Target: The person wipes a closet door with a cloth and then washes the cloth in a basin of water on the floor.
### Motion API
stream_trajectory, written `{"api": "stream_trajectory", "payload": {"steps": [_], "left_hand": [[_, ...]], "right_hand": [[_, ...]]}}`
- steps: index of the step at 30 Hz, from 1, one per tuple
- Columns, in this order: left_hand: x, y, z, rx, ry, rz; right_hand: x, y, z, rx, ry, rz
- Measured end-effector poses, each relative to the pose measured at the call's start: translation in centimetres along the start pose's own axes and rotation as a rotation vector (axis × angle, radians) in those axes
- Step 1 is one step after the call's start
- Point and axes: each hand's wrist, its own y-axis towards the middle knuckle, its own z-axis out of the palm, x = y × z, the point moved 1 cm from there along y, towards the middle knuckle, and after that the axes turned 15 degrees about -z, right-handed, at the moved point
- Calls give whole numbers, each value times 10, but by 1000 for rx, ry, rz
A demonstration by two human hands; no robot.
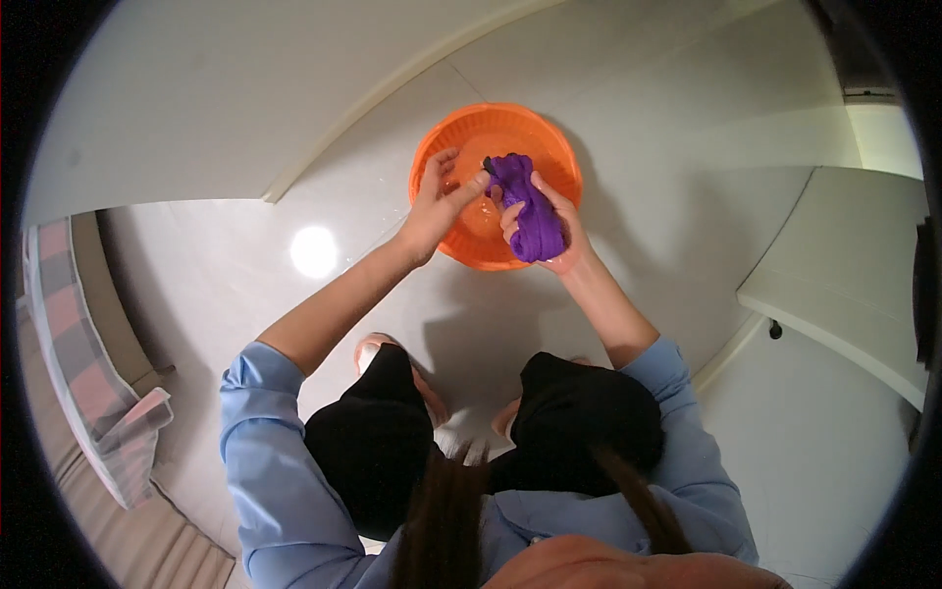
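A round orange plastic basin (pixel 456 247) with some water in it stands on the pale floor before my feet. My right hand (pixel 563 228) grips a bunched purple cloth (pixel 533 213) over the basin's right side; the cloth has a dark part at its far end. Over the left side of the basin is my left hand (pixel 441 202), its fingers apart and its thumb close to that dark end. Whether the thumb touches the cloth is hard to tell.
A white panel (pixel 221 110) spans the far left, its edge near the basin. A checked pink-and-grey cloth (pixel 88 353) hangs over beige furniture at the left. At the right stands a white piece of furniture (pixel 839 250). My slippered feet are just below the basin.
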Motion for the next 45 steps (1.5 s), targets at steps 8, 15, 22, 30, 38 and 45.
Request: {"api": "stream_trajectory", "payload": {"steps": [8,15,22,30,38,45], "left_hand": [[5,37,24,737,-1101,-441],[3,58,17,528,-913,-425],[-11,57,18,385,-392,-412],[6,68,25,296,236,-104],[28,78,42,59,623,90],[-10,59,8,574,-484,-388]], "right_hand": [[-25,-5,32,153,352,149],[-28,-6,12,48,310,254],[-26,-11,21,-133,-498,70],[-37,0,7,-185,-1459,-88],[-40,14,-22,-127,-1931,-304],[-22,-2,20,-8,-359,151]]}}
